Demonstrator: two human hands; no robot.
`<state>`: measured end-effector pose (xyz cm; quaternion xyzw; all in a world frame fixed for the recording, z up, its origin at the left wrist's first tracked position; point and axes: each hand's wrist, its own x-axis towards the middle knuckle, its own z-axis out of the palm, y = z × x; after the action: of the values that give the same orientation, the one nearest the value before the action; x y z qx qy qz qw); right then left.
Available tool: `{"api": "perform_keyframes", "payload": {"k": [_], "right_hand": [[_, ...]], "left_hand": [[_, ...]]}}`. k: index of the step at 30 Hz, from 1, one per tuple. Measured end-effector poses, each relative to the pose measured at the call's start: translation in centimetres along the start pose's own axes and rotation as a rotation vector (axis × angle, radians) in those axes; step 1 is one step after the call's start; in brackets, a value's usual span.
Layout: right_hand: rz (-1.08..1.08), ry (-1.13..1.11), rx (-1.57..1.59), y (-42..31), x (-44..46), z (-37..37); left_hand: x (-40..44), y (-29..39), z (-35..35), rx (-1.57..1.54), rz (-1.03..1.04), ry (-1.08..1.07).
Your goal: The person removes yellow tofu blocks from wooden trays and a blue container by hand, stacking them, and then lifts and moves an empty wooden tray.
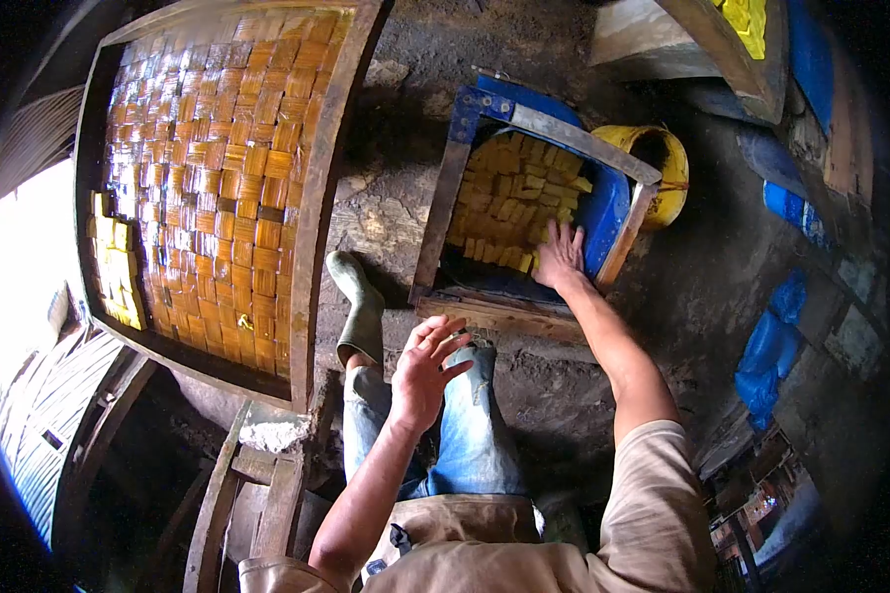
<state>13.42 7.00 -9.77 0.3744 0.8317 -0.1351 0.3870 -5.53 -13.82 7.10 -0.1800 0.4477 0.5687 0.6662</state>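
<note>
My right hand [561, 257] reaches down into a wooden-framed blue container [603, 219], its fingers stretched and apart at the edge of the yellow blocks [514, 193], which look like tofu. These blocks lie packed in rows; whether the fingertips press on one is hard to see. Over my lap hovers my left hand [425, 371], fingers loosely bent and apart, with nothing in it. To the left stands a large woven bamboo tray [218, 178] in a wooden frame. More yellow blocks [117, 272] line its lower left edge, and a small yellow scrap [244, 321] sits on the weave.
A yellow bucket [674, 178] lies on its side behind the container. Blue plastic bags [769, 346] are on the right. A wooden stand [257, 484] is at the lower left, near the tray's corner. My boot [356, 301] rests between tray and container.
</note>
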Motion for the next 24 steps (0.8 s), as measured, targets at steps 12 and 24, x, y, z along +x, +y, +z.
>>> {"api": "perform_keyframes", "payload": {"k": [12, 24], "right_hand": [[-0.084, 0.053, 0.118, -0.2, 2.5, 6.8], [0.057, 0.047, 0.345, 0.8, 2.1, 1.9]], "left_hand": [[-0.2, -0.3, -0.5, 0.013, -0.010, -0.007], [-0.7, 0.1, -0.8, -0.009, -0.005, -0.016]]}}
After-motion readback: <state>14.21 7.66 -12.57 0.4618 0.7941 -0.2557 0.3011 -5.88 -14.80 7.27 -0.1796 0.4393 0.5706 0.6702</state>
